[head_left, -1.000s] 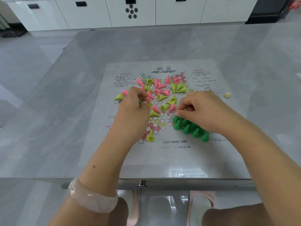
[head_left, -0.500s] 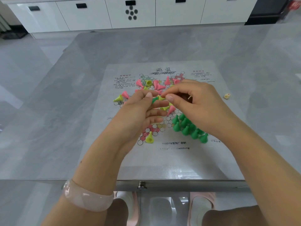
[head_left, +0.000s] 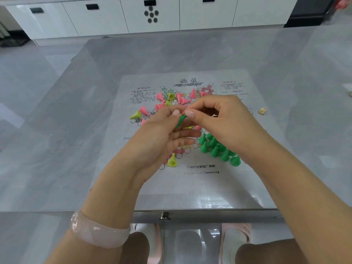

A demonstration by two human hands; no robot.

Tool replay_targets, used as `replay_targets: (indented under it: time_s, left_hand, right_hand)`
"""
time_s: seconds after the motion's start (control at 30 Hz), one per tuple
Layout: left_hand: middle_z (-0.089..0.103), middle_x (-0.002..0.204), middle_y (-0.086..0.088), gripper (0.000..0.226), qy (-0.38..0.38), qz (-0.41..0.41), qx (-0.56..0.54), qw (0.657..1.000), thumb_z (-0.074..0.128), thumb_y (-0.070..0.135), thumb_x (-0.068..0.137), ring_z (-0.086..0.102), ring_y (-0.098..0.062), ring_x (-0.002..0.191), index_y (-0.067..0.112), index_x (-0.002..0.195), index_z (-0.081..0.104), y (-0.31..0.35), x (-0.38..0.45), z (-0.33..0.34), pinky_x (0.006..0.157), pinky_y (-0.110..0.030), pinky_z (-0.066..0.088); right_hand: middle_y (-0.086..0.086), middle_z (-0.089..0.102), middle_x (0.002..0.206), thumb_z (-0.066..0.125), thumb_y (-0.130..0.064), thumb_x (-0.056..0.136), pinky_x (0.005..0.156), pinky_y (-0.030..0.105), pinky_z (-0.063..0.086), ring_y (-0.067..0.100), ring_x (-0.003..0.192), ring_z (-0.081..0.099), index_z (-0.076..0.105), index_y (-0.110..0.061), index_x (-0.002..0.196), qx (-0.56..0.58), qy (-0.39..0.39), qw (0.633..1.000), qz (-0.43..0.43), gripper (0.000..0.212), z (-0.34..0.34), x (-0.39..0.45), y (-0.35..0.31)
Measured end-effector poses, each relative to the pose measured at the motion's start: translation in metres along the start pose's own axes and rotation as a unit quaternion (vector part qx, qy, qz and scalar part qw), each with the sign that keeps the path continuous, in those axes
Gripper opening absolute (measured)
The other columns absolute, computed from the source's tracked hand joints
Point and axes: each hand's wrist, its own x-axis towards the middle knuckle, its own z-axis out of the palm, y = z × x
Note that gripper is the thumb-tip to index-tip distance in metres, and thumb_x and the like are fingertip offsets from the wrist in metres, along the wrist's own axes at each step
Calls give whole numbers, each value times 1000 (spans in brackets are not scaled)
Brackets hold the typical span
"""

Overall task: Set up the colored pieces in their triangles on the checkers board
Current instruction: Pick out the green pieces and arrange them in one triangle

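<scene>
Hands (head_left: 192,126) pinch green piece (head_left: 180,121) above checkers board (head_left: 190,180).

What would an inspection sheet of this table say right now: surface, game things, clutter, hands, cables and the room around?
Surface: grey table with a printed checkers board sheet lying flat on it.
Job's things: green pieces stand upright, packed in the near right triangle; pink pieces and yellow pieces lie scattered, mostly tipped, across the middle and far side; one yellow piece stands upright in the near triangle.
Clutter: a small pale object right of the sheet; too small to identify.
Hands: left hand and right hand meet above the board, both pinching one green piece.
Cables: nothing seen.
Surroundings: white cabinets beyond the table.
</scene>
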Motion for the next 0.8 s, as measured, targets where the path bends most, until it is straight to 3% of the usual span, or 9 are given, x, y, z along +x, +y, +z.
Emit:
replay_targets:
  time_s: [0.13, 0.23, 0.27, 0.33, 0.4, 0.57, 0.67, 0.8]
  left_hand:
    - [67, 98, -10, 27, 5, 0, 1, 1000, 33, 18, 99, 66, -19, 79, 9, 112, 54, 0, -1, 1, 66, -23, 54]
    - [68, 95, -1, 23, 83, 2, 132, 988, 36, 27, 98, 64, -12, 77, 19, 108, 54, 1, -2, -3, 65, -24, 51]
    - [66, 92, 2, 21, 121, 13, 209, 970, 37, 32, 97, 61, -9, 74, 22, 105, 54, 1, -2, -6, 64, -22, 49]
    - [62, 83, 5, 20, 163, 46, 392, 904, 41, 39, 93, 53, -5, 64, 23, 90, 54, 0, -5, -13, 56, -17, 43]
    - [59, 77, 7, 22, 144, 44, 537, 830, 49, 43, 87, 50, -4, 62, 23, 80, 51, -3, -10, -16, 54, -18, 38]
    - [49, 74, 12, 29, 81, -21, 647, 758, 59, 49, 77, 46, -6, 65, 26, 73, 42, -17, -17, -13, 54, -24, 33]
    - [46, 73, 12, 20, 77, -28, 661, 746, 58, 38, 81, 46, -9, 67, 21, 77, 47, -19, -13, -16, 55, -24, 33]
    - [48, 73, 12, 12, 95, -16, 635, 766, 55, 30, 84, 45, -6, 64, 20, 79, 50, -16, -13, -18, 50, -20, 31]
  right_hand:
    - [0, 70, 81, 63, -17, 84, 69, 20, 49, 10, 73, 62, 69, -21, 78, 15, -1, 1000, 2, 9, 1, 0, -1]
    - [-1, 66, 71, 62, -18, 84, 56, 14, 48, 2, 60, 57, 68, -18, 78, 8, -2, 1000, 1, 8, -5, 1, -1]
    - [-4, 63, 67, 63, -18, 83, 52, 10, 45, -2, 56, 54, 67, -17, 77, 3, 4, 1000, 2, 8, -9, 1, -1]
    - [-10, 58, 64, 63, -22, 83, 53, 7, 42, -3, 55, 50, 66, -21, 74, -31, 21, 999, 0, 9, -18, 2, 2]
    - [-13, 57, 64, 63, -24, 82, 57, 7, 41, -4, 57, 48, 65, -25, 72, -90, 20, 996, 0, 11, -23, 3, 7]
    - [-12, 52, 70, 63, -28, 82, 57, 8, 33, -4, 61, 45, 67, -20, 77, -263, -60, 963, -5, 10, -18, 3, 13]
    - [-8, 51, 76, 62, -30, 82, 56, 15, 29, 2, 64, 42, 69, -19, 82, -308, -74, 949, -12, 13, -13, 4, 15]
    - [-10, 48, 78, 61, -32, 83, 57, 15, 28, 3, 69, 43, 69, -21, 82, -331, -82, 940, -16, 13, -10, 5, 18]
